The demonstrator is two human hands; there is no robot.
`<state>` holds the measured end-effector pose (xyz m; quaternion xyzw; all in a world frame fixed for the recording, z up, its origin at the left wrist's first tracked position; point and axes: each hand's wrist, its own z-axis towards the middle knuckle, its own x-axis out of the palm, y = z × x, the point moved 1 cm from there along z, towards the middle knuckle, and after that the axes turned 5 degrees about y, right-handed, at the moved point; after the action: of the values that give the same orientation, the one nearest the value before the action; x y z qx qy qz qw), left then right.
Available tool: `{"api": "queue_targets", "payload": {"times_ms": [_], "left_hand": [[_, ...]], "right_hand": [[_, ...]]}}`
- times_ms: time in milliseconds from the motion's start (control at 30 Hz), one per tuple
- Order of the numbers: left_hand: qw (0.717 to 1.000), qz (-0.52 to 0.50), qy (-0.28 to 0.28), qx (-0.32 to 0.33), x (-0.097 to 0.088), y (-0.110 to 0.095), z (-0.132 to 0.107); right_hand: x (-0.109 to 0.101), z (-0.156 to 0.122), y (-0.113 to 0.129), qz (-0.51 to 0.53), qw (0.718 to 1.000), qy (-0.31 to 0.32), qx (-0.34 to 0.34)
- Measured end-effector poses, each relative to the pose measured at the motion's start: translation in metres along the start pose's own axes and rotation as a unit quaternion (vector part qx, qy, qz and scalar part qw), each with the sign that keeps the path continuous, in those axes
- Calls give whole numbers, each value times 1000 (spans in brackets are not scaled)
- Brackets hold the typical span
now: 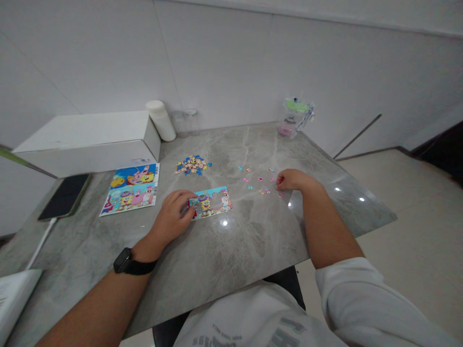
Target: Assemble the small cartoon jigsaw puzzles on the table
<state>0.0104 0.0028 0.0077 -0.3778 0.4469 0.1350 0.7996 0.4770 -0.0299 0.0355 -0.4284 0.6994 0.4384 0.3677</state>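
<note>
My left hand (175, 212) rests at the left end of a partly assembled jigsaw puzzle (206, 203) with cartoon figures. Its thumb and index finger grip that end, and the hand covers part of the picture. At the right, my right hand (294, 180) is closed in a pinch, fingertips down at the table, on a small puzzle piece (275, 186) that they partly hide. Several loose pieces (260, 179) lie scattered just left of that hand. A heap of mixed puzzle pieces (193, 165) sits behind the assembled puzzle.
A printed picture sheet (132, 188) lies left of the heap. Farther left are a phone (65, 196) with a white cable and a white box (87, 142). A white bottle (161, 120), clear glasses (191, 119) and a plastic-wrapped cup (294, 118) stand along the grey table's (231, 260) back.
</note>
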Motion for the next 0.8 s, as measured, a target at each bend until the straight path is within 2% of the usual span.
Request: {"api": "queue_targets", "payload": {"times_ms": [267, 333, 433, 567, 800], "left_hand": [[1000, -5, -13, 4, 0, -1, -1], [1000, -5, -13, 5, 0, -2, -1], [1000, -9, -15, 1, 0, -2, -1], [999, -19, -28, -3, 0, -2, -1], [997, -34, -61, -20, -4, -6, -1]], "right_hand": [[0, -3, 17, 13, 999, 26, -44], [0, -4, 20, 46, 996, 29, -68], [1, -6, 33, 149, 980, 45, -123], [7, -13, 72, 271, 942, 50, -193], [34, -8, 155, 352, 900, 19, -255]]}}
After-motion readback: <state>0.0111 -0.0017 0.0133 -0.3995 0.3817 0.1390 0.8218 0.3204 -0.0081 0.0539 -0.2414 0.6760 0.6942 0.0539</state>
